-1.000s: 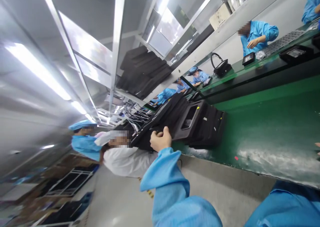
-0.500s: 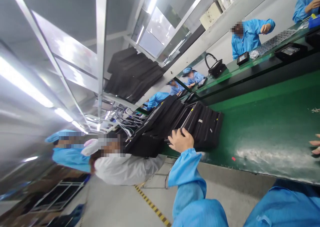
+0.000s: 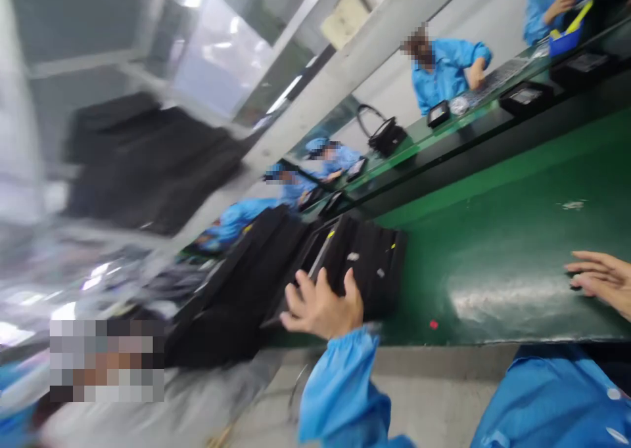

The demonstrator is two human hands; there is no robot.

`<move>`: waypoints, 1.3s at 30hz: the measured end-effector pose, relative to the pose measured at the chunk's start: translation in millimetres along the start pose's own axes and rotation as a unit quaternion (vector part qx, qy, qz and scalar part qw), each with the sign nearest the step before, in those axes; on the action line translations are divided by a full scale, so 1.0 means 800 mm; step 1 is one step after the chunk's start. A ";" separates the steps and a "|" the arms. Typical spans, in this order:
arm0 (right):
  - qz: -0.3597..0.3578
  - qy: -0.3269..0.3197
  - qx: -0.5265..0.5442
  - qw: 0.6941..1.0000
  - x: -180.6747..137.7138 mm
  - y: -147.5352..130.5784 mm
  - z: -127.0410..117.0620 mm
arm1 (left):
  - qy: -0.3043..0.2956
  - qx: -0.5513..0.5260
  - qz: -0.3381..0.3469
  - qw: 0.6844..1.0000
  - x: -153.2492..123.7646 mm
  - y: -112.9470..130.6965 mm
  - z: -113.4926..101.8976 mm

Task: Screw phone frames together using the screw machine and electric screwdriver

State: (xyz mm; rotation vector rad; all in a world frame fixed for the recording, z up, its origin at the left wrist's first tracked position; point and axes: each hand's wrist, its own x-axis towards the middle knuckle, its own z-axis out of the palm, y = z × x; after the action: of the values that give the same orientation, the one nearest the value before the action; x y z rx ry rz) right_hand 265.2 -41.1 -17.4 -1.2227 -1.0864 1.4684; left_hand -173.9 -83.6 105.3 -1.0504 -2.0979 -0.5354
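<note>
My left hand [image 3: 321,308], in a blue sleeve, rests with its fingers spread against the near edge of a stack of black trays [image 3: 365,257] lying on the green conveyor belt [image 3: 497,238]. More black trays [image 3: 246,284] lean in a row to the left of that stack. At the right edge of the view my right hand [image 3: 599,278] hovers just over the belt with its fingers stretched out and nothing in it. The whole picture is tilted and smeared by motion.
A person in white [image 3: 162,408] sits close on the left beside the trays. Several workers in blue [image 3: 444,67] sit along the far side of the line, where a black bag [image 3: 387,136] and black devices [image 3: 525,96] stand. A small red speck [image 3: 433,324] lies on the belt.
The view has swung down and to the right. My left hand has loosened from a grip on a tray to spread fingers, and my right hand has come further into view.
</note>
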 end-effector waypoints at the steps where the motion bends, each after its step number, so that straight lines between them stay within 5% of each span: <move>1: -0.004 -0.008 0.003 1.000 -0.002 -0.001 0.005 | 0.009 -0.035 0.047 0.998 -0.011 0.016 0.004; 4: -0.029 -0.031 0.005 0.999 -0.001 0.001 0.019 | 0.016 -0.209 0.172 0.962 -0.050 0.085 0.032; 6: -0.056 -0.030 -0.011 0.998 0.007 0.005 0.019 | -0.027 -0.359 0.250 0.899 -0.085 0.148 0.050; 10: -0.139 0.092 -0.110 0.980 0.008 0.009 -0.021 | -0.163 -0.582 0.418 0.678 -0.174 0.280 0.032; 12: -0.199 0.239 -0.211 0.927 -0.003 0.006 -0.057 | -0.233 -0.633 0.493 0.549 -0.218 0.330 0.000; 14: -0.235 0.355 -0.332 0.841 -0.012 0.002 -0.096 | -0.292 -0.648 0.560 0.426 -0.255 0.370 -0.033; 16: -0.226 0.377 -0.443 0.782 -0.014 -0.001 -0.132 | -0.332 -0.641 0.610 0.327 -0.284 0.401 -0.058; 19: -0.172 0.305 -0.543 0.763 -0.006 -0.004 -0.167 | -0.355 -0.627 0.652 0.235 -0.312 0.433 -0.078; 24: -0.157 0.250 -0.542 0.787 0.018 -0.018 -0.202 | -0.369 -0.675 0.592 0.242 -0.320 0.473 -0.066; 32: -0.248 0.379 -0.419 0.787 0.018 -0.015 -0.196 | -0.423 -0.709 0.493 0.274 -0.308 0.509 -0.056; 39: -0.322 0.458 -0.364 0.744 -0.014 -0.045 -0.236 | -0.455 -0.694 0.466 0.307 -0.337 0.531 -0.093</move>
State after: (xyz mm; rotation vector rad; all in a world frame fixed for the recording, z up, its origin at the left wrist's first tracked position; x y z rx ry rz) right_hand 457.3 -31.1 -3.2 -1.5726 -1.1718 -0.2155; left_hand 312.1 -21.8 -30.4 -3.8516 -0.3605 -1.2493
